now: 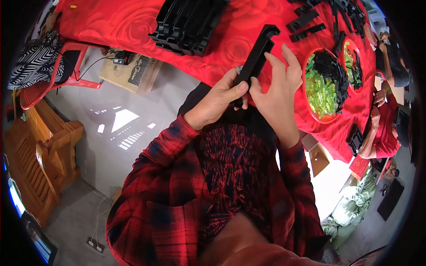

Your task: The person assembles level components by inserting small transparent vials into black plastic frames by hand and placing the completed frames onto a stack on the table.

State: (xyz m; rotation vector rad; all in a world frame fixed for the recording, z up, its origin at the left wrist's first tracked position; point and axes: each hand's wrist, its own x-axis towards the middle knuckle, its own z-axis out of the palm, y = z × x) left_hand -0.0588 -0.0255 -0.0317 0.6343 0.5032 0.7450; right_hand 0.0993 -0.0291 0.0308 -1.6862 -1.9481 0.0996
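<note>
My left hand (220,98) is closed round the lower part of a long, narrow black plastic piece (256,56) with a hooked upper end. The piece slants up to the right above the table's near edge, with my left thumb lying across it. My right hand (277,86) is at its right side, fingers apart. Its thumb and index fingertips are at the piece's edge, and whether they press on it I cannot tell. A stack of similar black plastic pieces (188,26) lies on the table to the left.
A red cloth (248,13) covers the table. On the right, a red-rimmed bowl (306,95) holds yellow-green and black small parts, beside a second bowl (357,88). Loose black pieces (306,21) lie beyond. A co-worker (384,137) sits at right; a red chair (84,64) stands left.
</note>
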